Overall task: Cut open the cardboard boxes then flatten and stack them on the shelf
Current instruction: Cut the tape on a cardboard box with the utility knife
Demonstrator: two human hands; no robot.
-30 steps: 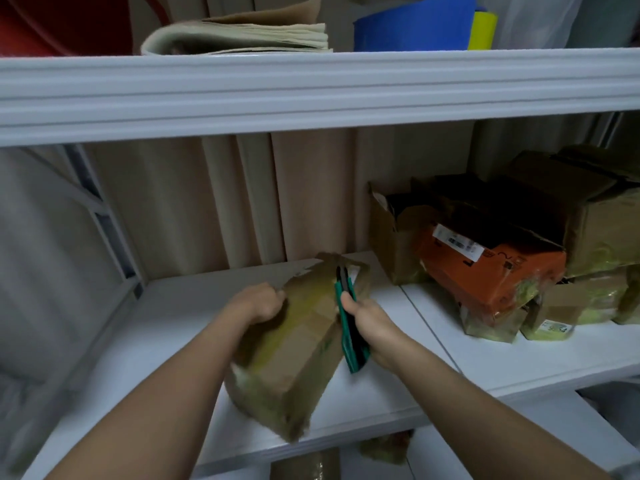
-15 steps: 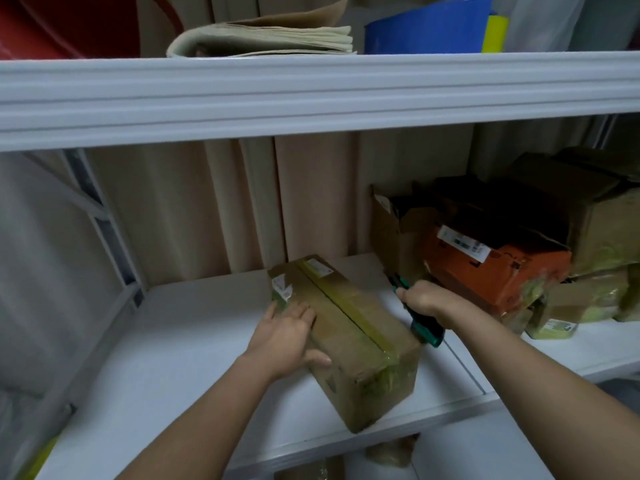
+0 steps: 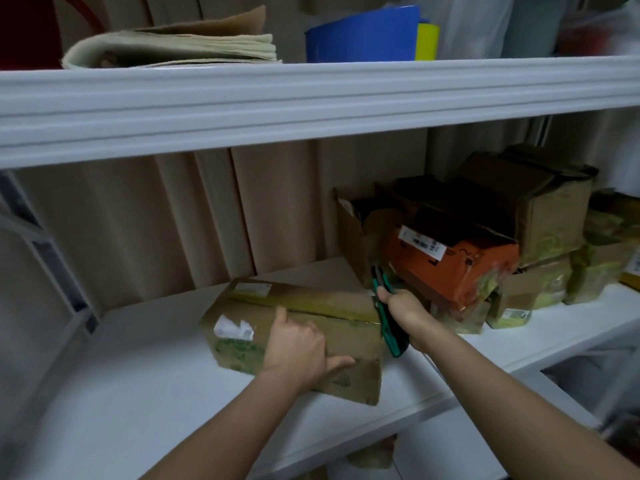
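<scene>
**Box held flat on the shelf, cutter at its right end**

Nearest the front edge of the white shelf (image 3: 121,393), the left hand (image 3: 297,349) lies on the cardboard box (image 3: 304,327), fingers spread and mostly straight over its top, thumb stretched along the near face toward the right. The hand presses the box down rather than curling round it.

The box lies on its side near the middle of the shelf, its long axis running left to right, its near right corner close to the front edge. A strip of yellowish tape (image 3: 311,301) runs along the top seam, which is closed. 2 white labels show: 1 on the far left top, 1 torn on the left end.

Just right of the box, the right hand (image 3: 407,311) is clenched round a green utility knife (image 3: 388,317). The knife points away and upward, its body touching or just beside the box's right end; whether the blade is out cannot be told.

Farther back, toward the right edge and back of the shelf, stands a pile of other boxes (image 3: 540,220), among them an orange box (image 3: 457,271) tilted on its side and an open brown 1 behind the knife tip.

On the upper shelf (image 3: 311,98) lie folded cardboard sheets (image 3: 173,46) at the left and a blue container (image 3: 363,34) with a yellow object (image 3: 427,41) beside it.
</scene>
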